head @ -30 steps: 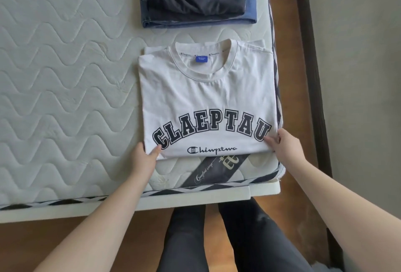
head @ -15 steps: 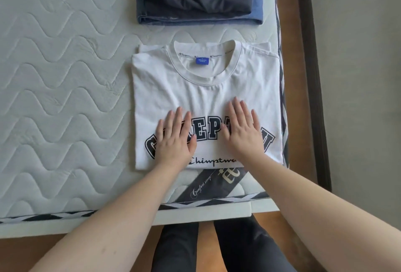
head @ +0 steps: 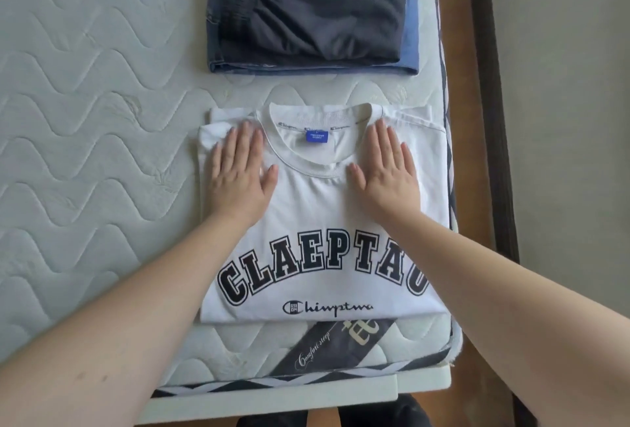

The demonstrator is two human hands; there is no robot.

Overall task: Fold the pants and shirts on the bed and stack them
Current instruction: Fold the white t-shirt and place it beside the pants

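A folded white T-shirt [head: 317,222] with dark block letters lies front-up on the mattress [head: 85,153], near its front right corner. My left hand [head: 240,172] lies flat on the shirt's left shoulder, fingers straight. My right hand [head: 385,171] lies flat on the right shoulder, beside the collar. Beyond the shirt sits a stack of folded pants [head: 306,7], a dark pair on top of blue jeans.
The quilted mattress stretches bare to the left. Its right edge [head: 450,188] runs close to the shirt, with a wooden floor strip [head: 477,119] and a wall [head: 562,119] beyond. A dark mattress label [head: 341,341] lies below the shirt. My legs [head: 375,416] stand at the bed's foot.
Both hands moved from the shirt's bottom corners onto its front, then slid flat up over the lettering to the shoulders by the collar. The shirt stays in place.
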